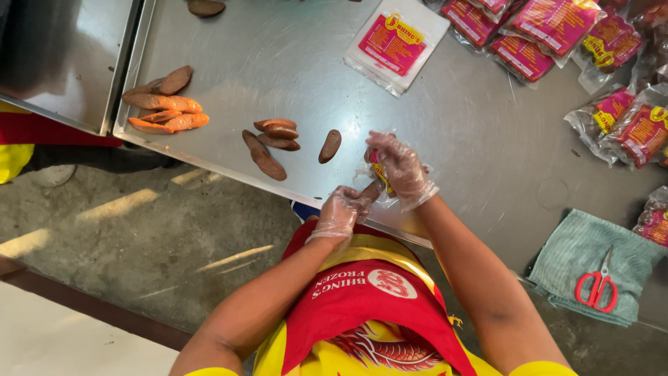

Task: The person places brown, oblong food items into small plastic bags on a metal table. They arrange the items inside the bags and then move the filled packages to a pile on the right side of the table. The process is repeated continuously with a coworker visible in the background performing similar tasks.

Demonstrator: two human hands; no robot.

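Both my hands wear thin clear plastic gloves. My left hand (339, 212) grips a brown elongated sweet-potato piece (371, 191), its tip pointing into a clear plastic bag with a pink and yellow label (378, 169). My right hand (402, 168) holds that bag at the near edge of the steel table (278, 56). Three brown pieces (278, 132) lie just left of the hands, with a longer one (264, 156) and a single piece (330, 145) beside them.
A pile of orange and brown pieces (163, 106) lies at the table's left corner. A stack of empty labelled bags (396, 43) sits at the back. Filled bags (626, 118) crowd the right. Red-handled scissors (597, 285) rest on a green cloth (577, 251).
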